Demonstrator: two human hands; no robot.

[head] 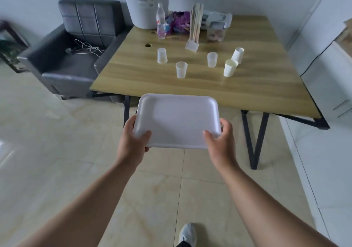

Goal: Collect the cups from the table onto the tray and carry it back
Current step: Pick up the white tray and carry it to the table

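Observation:
I hold a white foam tray [177, 121] level in front of me, just short of the table's near edge. My left hand [133, 138] grips its near left corner and my right hand [221, 140] grips its near right corner. Nothing lies on the tray. Several cups stand on the wooden table [247, 90]: a translucent one upside down [162, 55], two translucent ones upright [181, 69] [212, 59], and two white paper cups [230, 68] [238, 55] at the right, the farther of them upside down.
At the table's back stand a large grey bin [146, 2], a water bottle [161, 22], a purple bag [179, 22], a holder of chopsticks [195, 29] and a clear jar [216, 33]. A dark armchair [76, 46] sits left of the table, white cabinets [327, 65] right.

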